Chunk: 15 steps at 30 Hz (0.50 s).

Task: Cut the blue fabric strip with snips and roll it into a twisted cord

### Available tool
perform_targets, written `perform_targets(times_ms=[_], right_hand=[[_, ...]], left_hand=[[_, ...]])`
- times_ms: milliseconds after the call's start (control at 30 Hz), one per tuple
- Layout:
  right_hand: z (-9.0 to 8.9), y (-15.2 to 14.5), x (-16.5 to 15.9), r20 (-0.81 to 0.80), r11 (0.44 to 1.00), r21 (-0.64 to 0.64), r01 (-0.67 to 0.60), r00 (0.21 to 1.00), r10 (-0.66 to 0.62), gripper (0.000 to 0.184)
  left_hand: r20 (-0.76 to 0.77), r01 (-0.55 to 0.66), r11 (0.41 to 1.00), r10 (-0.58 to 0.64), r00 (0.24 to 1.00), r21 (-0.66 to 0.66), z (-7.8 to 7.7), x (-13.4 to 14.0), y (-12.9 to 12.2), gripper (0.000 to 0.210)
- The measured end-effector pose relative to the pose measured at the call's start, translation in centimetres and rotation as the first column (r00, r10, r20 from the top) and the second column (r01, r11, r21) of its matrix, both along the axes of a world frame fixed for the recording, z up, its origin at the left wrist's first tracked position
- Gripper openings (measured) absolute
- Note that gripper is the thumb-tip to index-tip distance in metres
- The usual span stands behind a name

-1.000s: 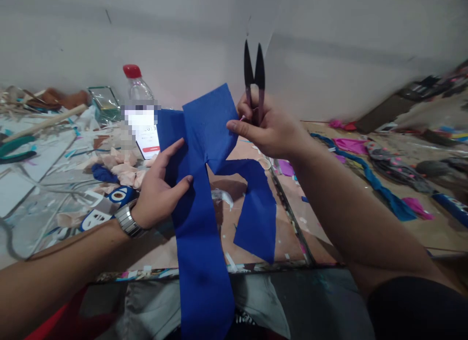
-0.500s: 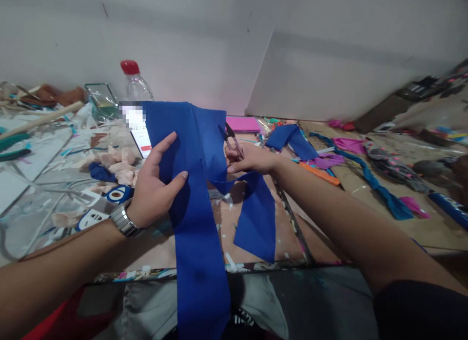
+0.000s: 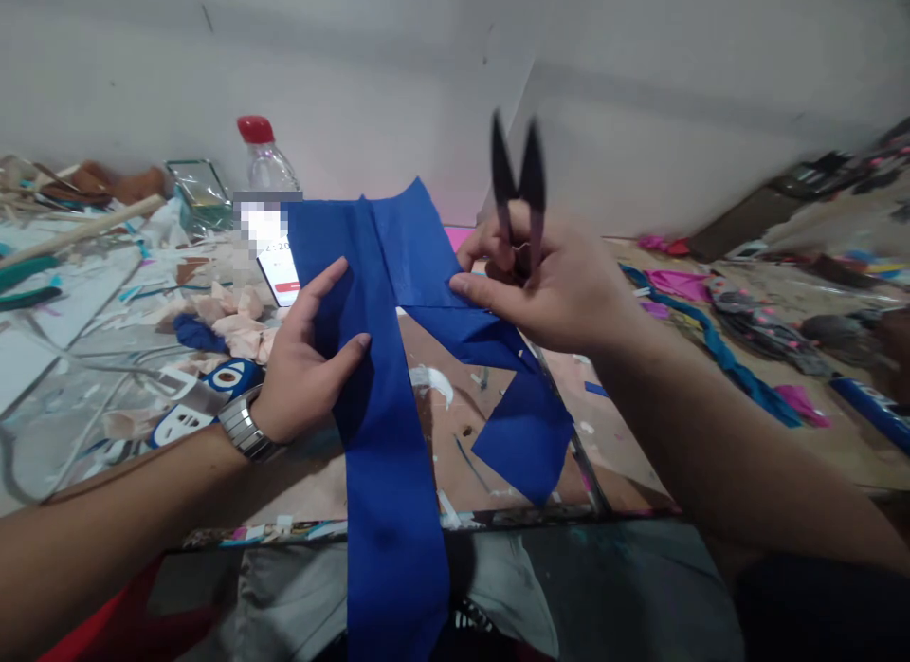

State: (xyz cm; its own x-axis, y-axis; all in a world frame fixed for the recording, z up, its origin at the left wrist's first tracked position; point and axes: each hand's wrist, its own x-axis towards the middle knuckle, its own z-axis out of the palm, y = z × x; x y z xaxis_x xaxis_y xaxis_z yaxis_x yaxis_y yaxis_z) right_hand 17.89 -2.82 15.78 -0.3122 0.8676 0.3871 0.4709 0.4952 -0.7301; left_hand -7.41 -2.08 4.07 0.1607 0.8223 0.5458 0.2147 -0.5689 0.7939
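Note:
A long blue cloth runs from the tabletop down over its front edge. My left hand, wearing a metal watch, rests on it with thumb and forefinger spread apart; its other fingers are partly hidden. My right hand pinches the cloth's right flap between thumb and finger. Tucked in the same hand are dark thread snips, blades apart and pointing up. From that flap a twisted blue strip trails down to the table on the right.
Behind the cloth stand a lit phone and a red-capped bottle. Fabric scraps and a white cable lie at left. On the right are a teal strip and a blue tube. A pale wall rises behind.
My right hand has moved right and up, drawing the cloth's flap and trailing strip rightward. The snips now point upward, clear of the cloth. My left hand has barely moved.

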Motion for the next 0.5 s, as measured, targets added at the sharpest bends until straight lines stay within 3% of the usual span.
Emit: perform_targets(times_ms=[100,167,233,300,367,500], right_hand=[[1.0,-0.7,-0.1,0.199,0.994,0.104,0.023,0.979,-0.044,0.024],[0.9,-0.4,-0.2,0.244,0.996,0.090,0.023,0.969,-0.045,0.021],[0.3,0.3,-0.3,0.208,0.999,-0.033,-0.002,0.978,0.009,0.027],[-0.7,1.0,-0.3,0.069,0.972,-0.229,-0.051,0.995,0.069,0.038],[-2.0,1.6,0.1,-0.103,0.922,-0.377,-0.084,0.994,0.048,0.049],[-5.6,2.3,2.3,-0.315,0.770,-0.619,-0.156,0.947,-0.061,0.065]], left_hand=[[0.016,0.025,1.000,-0.025,1.000,-0.007,-0.5,-0.1,0.2,0.073],[0.018,0.022,0.999,-0.021,1.000,-0.035,-0.7,-0.1,0.4,0.073],[0.026,0.014,0.998,-0.012,1.000,-0.061,-0.9,0.0,0.6,0.073],[0.042,0.009,0.998,-0.006,0.999,-0.063,-0.9,0.0,0.7,0.073],[0.044,-0.007,0.999,0.010,0.999,-0.054,-0.8,0.0,0.7,0.074],[0.037,-0.043,0.998,0.045,0.998,-0.051,-0.6,-0.1,0.8,0.078]])
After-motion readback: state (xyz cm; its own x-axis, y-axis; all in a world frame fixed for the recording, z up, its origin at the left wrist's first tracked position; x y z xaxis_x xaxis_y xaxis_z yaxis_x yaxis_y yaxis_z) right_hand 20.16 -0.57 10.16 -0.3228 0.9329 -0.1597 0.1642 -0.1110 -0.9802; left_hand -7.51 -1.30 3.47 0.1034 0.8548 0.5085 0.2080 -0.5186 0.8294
